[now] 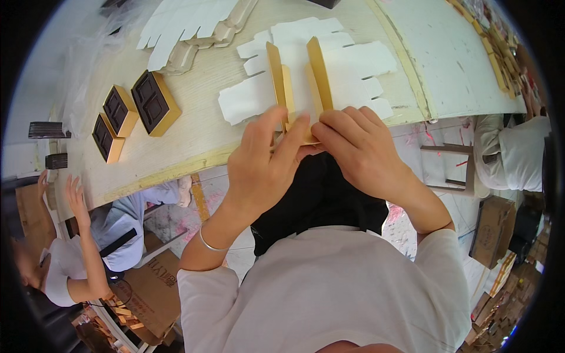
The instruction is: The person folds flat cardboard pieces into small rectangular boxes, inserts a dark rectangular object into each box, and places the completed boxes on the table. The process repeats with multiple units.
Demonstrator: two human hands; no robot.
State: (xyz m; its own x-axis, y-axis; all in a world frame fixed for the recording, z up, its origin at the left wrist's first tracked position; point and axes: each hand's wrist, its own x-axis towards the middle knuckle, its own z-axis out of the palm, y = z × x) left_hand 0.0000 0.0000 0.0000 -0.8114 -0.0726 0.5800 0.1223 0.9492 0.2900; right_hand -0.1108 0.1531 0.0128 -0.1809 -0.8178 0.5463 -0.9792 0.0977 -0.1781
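Evidently the work sits at the near edge of the table, where a partly raised gold carton stands over flat white die-cut blanks, its two long gold walls upright and pointing away from the wearer. The right hand has its fingers bent around the carton's near right corner, holding it, though its thumb is hidden. The left hand lies at the near left corner with fingers spread and slightly blurred; whether they pinch the board or only press on it, I cannot tell. Both hands cover most of the near end, so its folds are hard to make out. Leftward are three gold boxes with dark compartmented inserts, and beyond them a stack of white blanks, cut off by the upper rim like the dark object beside it. A co-worker at the left and another person at the right are both cropped or darkened by the fisheye border. No writing shows on the gold carton; the brown shipping carton at lower left bears reddish printing, and the brown box at right has small, illegible marks.
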